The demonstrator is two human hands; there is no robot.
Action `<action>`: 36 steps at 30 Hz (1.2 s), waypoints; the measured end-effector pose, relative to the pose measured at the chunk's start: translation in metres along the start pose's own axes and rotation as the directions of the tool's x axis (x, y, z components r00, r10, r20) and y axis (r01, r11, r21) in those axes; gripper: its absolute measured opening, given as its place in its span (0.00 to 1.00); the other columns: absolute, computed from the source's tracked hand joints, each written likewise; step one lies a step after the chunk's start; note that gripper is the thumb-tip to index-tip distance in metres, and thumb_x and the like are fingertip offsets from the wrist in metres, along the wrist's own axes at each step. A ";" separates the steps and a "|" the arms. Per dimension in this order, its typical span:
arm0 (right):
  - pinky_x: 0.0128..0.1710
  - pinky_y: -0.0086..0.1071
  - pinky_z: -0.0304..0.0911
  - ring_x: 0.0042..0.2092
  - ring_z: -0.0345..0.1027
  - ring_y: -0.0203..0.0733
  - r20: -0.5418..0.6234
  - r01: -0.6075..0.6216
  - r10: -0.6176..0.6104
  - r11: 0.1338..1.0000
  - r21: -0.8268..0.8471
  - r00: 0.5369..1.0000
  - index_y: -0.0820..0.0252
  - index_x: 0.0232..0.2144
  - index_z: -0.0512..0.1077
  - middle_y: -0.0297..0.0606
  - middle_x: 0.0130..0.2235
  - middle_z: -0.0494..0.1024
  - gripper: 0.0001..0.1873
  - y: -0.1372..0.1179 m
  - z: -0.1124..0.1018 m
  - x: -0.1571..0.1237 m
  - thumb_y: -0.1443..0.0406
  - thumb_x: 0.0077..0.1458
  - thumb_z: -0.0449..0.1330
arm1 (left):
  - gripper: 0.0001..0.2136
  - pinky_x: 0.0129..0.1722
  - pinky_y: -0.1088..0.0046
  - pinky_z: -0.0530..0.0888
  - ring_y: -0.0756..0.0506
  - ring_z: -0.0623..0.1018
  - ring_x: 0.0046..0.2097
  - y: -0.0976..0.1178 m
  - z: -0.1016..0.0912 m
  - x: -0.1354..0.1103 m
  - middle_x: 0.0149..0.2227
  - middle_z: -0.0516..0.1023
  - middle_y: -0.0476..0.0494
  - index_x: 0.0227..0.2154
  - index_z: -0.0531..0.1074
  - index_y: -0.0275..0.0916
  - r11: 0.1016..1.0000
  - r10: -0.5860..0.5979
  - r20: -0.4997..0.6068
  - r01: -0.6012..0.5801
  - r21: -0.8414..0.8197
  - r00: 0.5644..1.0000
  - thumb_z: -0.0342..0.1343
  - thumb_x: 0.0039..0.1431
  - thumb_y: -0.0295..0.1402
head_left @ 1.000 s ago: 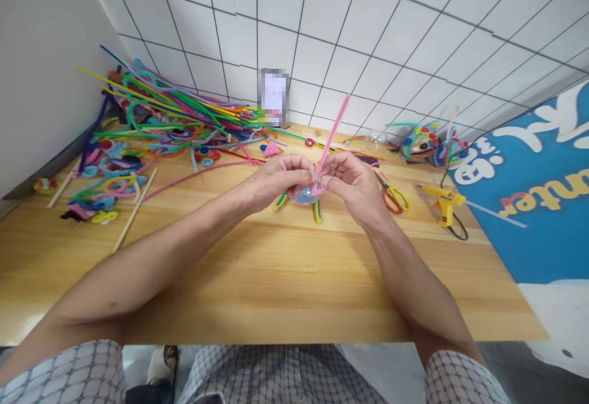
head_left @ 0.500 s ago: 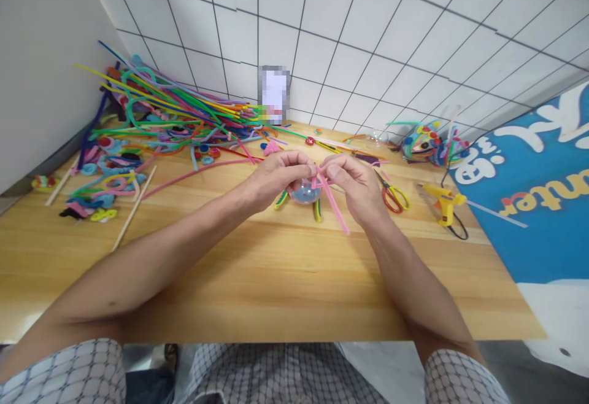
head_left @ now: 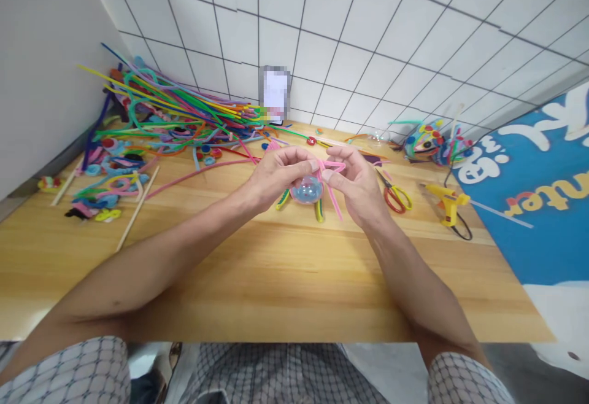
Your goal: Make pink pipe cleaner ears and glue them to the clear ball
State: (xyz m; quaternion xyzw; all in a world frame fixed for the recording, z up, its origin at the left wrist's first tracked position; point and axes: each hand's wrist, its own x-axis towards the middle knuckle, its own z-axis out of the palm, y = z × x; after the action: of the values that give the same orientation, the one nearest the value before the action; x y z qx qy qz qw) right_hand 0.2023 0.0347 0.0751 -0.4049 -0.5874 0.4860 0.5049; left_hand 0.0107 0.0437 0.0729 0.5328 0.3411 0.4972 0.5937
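Between both hands is a bent pink pipe cleaner (head_left: 335,165), its fold pointing right and a loose end hanging down. My left hand (head_left: 288,169) pinches it between thumb and forefinger. On the other side my right hand (head_left: 353,178) is closed on it, thumb against the lower strand and fingers curled above. Just below the hands sits a clear plastic ball (head_left: 307,190) on the table. A yellow-and-green pipe cleaner piece (head_left: 319,210) sticks out at its front, and a similar one (head_left: 283,199) lies at its left, partly behind my left hand.
Red-and-yellow scissors (head_left: 396,198) and a yellow glue gun (head_left: 448,201) lie to the right. Decorated balls (head_left: 426,140) stand at the back right. A large heap of pipe cleaners (head_left: 184,106) fills the back left, near wooden sticks (head_left: 138,207). A phone (head_left: 275,94) leans against the tiled wall.
My right hand has shifted and opened its grip slightly around the pink pipe cleaner, which now has a fold pointing right. More of the clear ball shows. My left hand keeps its pinch.
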 end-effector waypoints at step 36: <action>0.31 0.32 0.72 0.31 0.73 0.37 0.188 -0.117 0.121 0.993 -0.033 0.975 0.56 0.48 0.77 0.31 0.33 0.81 0.24 0.000 -0.005 0.004 0.57 0.51 0.76 | 0.18 0.25 0.75 0.65 0.54 0.66 0.24 0.011 -0.002 0.000 0.22 0.75 0.52 0.24 0.77 0.38 0.996 0.013 -0.041 -0.009 0.086 0.999 0.77 0.48 0.45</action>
State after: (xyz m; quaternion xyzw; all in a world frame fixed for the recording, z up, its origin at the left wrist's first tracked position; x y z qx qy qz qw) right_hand 0.2069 0.0390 0.0763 -0.3966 -0.6127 0.5454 0.4122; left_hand 0.0067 0.0435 0.0831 0.5492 0.3716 0.4964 0.5602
